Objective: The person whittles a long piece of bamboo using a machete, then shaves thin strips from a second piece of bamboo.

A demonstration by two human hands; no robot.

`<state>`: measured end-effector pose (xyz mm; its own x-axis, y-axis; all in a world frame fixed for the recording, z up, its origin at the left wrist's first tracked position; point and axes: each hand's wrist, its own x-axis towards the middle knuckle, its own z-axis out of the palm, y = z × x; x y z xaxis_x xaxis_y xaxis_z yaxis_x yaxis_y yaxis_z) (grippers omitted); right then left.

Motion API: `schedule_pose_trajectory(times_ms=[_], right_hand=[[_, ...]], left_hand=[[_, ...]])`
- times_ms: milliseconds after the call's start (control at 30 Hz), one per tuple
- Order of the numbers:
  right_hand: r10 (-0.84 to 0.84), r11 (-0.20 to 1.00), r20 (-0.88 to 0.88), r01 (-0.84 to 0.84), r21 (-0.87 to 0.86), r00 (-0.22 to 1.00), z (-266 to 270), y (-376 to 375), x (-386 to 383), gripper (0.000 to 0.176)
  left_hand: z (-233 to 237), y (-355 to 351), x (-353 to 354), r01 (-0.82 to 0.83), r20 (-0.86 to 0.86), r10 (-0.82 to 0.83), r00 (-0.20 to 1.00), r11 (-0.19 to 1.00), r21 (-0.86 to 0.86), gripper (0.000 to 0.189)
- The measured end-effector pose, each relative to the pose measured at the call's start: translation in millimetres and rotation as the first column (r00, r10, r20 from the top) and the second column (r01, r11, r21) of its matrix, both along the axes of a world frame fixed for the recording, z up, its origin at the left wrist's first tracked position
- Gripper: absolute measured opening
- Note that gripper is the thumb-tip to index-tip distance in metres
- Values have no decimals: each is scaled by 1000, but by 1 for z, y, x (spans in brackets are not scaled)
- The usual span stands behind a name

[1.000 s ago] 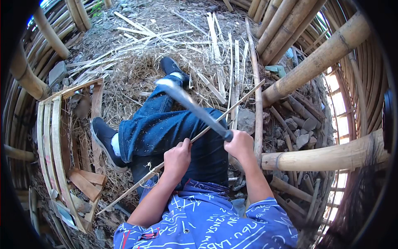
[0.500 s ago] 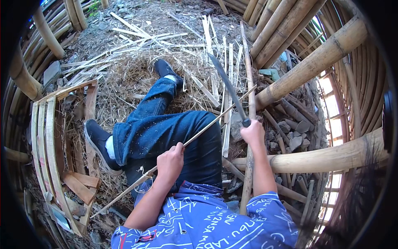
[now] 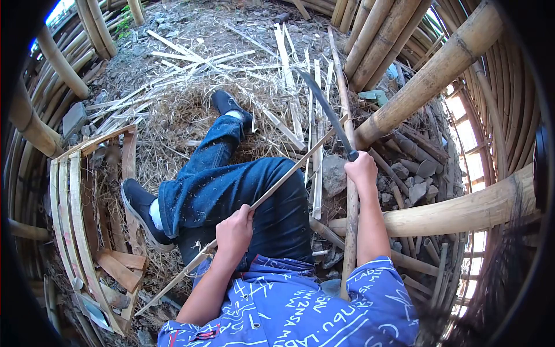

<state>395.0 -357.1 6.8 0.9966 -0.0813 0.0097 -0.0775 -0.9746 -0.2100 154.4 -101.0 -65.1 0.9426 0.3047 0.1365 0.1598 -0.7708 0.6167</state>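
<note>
My left hand (image 3: 234, 232) is wrapped round a long thin bamboo strip (image 3: 283, 180), which slants across my bent leg from lower left to upper right. Fibres curl off the strip just below that fist. In my right hand (image 3: 362, 169) is the dark handle of a machete (image 3: 325, 104), its long blade pointing up and away to the left. Near the handle, the blade overlaps the strip's far end in this view. Beneath the right hand runs a long bamboo pole (image 3: 350, 231).
Pale split strips (image 3: 202, 61) and curly shavings (image 3: 179, 124) litter the ground ahead. A wooden crate (image 3: 75, 214) stands at left. Thick bamboo poles (image 3: 428, 87) slant in from the right, above rubble stones (image 3: 419, 188). My legs (image 3: 231, 188) are folded in front.
My right hand and the machete have shifted slightly right and nearer the strip's far end. The left hand keeps its hold, and the strip lies turned slightly wider side up.
</note>
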Motion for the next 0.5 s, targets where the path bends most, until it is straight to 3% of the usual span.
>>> schedule_pose_trajectory(times_ms=[100, 133, 233, 300, 467, 500], right_hand=[[18, 999, 29, -17, -42, 999, -17, 5, -6, 24], [65, 997, 7, -66, 40, 998, -7, 19, -21, 24], [177, 982, -53, -173, 74, 983, -24, 35, -48, 25], [252, 966, -147, -258, -21, 956, -34, 36, -49, 24], [237, 966, -60, -241, -93, 970, -22, 18, -20, 28], [178, 984, -27, -179, -20, 984, -18, 14, -11, 26]], left_hand=[[2, 2, 5, -1, -27, 1, 1000, 1000, -5, 17], [-1, 0, 5, -2, -52, 1, 999, 1000, -20, 17], [-7, -4, 3, 4, -113, -11, 994, 998, -61, 18], [-7, -4, 2, -10, -119, -6, 993, 991, -134, 18], [4, 1, 2, 8, -151, -23, 988, 995, -99, 19], [7, 2, 4, -2, -176, -20, 984, 993, -121, 21]])
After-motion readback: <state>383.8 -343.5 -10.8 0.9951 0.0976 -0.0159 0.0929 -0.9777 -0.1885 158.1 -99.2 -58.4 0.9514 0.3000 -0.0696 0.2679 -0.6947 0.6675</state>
